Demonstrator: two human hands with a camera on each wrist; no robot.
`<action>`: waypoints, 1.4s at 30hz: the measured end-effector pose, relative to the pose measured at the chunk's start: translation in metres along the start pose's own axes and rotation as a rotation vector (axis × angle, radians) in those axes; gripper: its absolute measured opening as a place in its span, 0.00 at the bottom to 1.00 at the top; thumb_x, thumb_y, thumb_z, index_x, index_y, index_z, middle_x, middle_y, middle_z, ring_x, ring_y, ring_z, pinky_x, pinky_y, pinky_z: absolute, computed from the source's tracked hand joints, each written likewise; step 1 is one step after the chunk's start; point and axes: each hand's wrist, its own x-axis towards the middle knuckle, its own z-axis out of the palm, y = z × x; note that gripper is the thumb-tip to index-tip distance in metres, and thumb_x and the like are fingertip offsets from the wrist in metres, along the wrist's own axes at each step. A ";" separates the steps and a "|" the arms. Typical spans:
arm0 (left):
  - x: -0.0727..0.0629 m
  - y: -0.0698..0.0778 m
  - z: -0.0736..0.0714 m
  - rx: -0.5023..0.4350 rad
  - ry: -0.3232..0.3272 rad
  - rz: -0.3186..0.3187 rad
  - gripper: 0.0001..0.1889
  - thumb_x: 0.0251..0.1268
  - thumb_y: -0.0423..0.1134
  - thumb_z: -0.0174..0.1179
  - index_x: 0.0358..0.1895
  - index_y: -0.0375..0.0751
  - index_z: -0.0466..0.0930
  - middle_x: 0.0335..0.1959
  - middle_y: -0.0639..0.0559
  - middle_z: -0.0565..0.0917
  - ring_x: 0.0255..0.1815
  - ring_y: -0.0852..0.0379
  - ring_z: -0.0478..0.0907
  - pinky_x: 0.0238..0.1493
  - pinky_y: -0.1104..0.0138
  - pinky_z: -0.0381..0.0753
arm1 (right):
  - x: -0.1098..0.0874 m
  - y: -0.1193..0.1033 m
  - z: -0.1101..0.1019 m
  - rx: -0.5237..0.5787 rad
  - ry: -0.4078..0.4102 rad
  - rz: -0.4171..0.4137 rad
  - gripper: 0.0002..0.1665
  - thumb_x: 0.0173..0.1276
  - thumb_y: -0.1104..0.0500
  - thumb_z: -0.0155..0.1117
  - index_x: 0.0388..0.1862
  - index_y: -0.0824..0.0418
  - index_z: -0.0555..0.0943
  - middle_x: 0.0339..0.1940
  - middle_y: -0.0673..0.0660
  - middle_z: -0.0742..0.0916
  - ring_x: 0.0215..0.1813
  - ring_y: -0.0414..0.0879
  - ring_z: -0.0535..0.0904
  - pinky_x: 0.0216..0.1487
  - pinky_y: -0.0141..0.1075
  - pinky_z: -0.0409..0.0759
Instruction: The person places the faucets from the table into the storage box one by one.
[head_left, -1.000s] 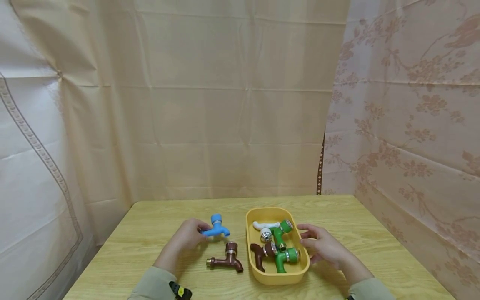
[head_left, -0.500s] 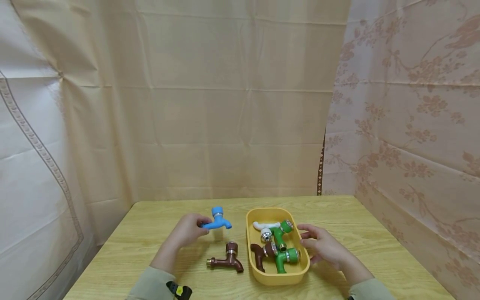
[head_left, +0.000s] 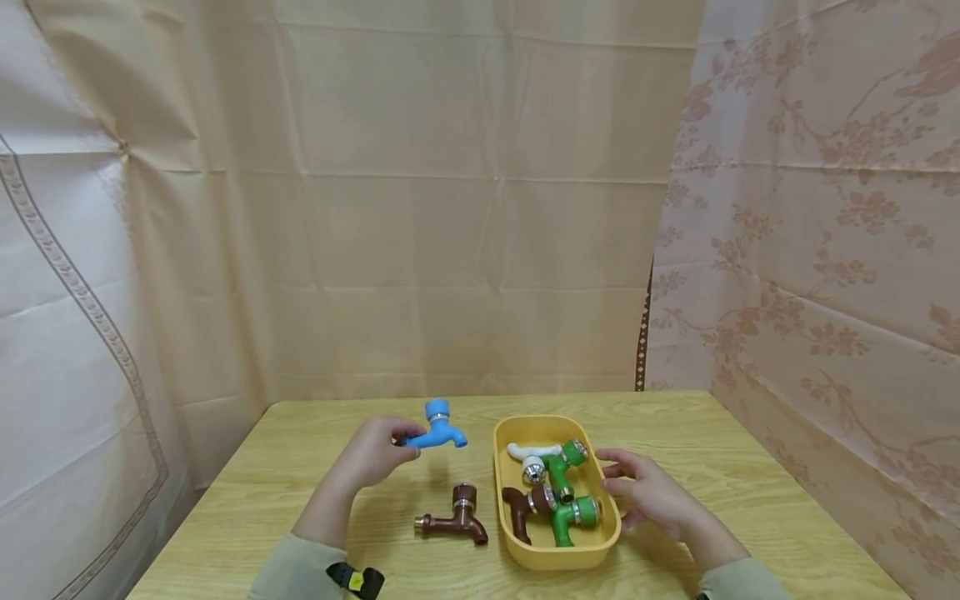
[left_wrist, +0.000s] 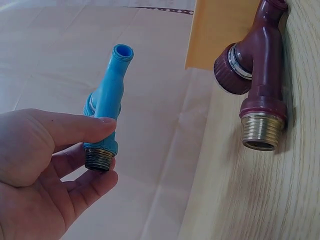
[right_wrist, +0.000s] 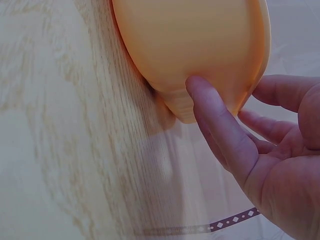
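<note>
My left hand [head_left: 378, 452] pinches a blue faucet [head_left: 439, 427] near its threaded end, holding it above the table with the knob up. In the left wrist view the thumb lies across the blue faucet [left_wrist: 109, 95], with the fingers behind it. A dark brown faucet [head_left: 452, 523] with a brass thread lies on the table below. My right hand [head_left: 647, 490] is at the right side of a yellow basin [head_left: 558, 558]. In the right wrist view its fairly straight fingers [right_wrist: 215, 117] touch the basin's outer wall [right_wrist: 190, 45].
Inside the basin lie a white faucet [head_left: 532, 468], a brown faucet [head_left: 517, 508] and two green faucets [head_left: 558, 475]. The wooden table [head_left: 315, 433] ends at a beige curtain [head_left: 412, 250] behind, with a flowered curtain [head_left: 825, 250] on the right.
My left hand has lifted the blue faucet up off the table and slightly to the right. The right hand, the basin and the brown faucet on the table have stayed in place.
</note>
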 end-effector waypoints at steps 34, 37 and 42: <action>0.007 0.019 0.024 0.012 -0.071 0.102 0.10 0.64 0.28 0.68 0.46 0.43 0.90 0.40 0.54 0.86 0.38 0.57 0.79 0.39 0.59 0.82 | 0.000 0.001 -0.002 0.011 -0.013 0.004 0.38 0.76 0.64 0.59 0.78 0.71 0.57 0.62 0.75 0.71 0.45 0.56 0.83 0.32 0.49 0.86; 0.009 0.021 0.026 0.015 -0.075 0.100 0.10 0.64 0.28 0.68 0.46 0.43 0.90 0.40 0.54 0.85 0.38 0.57 0.78 0.39 0.58 0.82 | 0.000 0.001 -0.001 0.008 -0.011 0.006 0.37 0.76 0.64 0.59 0.78 0.71 0.57 0.61 0.74 0.72 0.45 0.56 0.83 0.32 0.49 0.86; 0.014 0.025 0.030 0.023 -0.090 0.105 0.10 0.65 0.29 0.68 0.47 0.44 0.90 0.42 0.53 0.85 0.39 0.57 0.78 0.40 0.58 0.82 | 0.000 0.002 -0.002 0.003 -0.008 0.003 0.37 0.76 0.64 0.58 0.78 0.71 0.57 0.61 0.74 0.72 0.44 0.56 0.83 0.31 0.48 0.86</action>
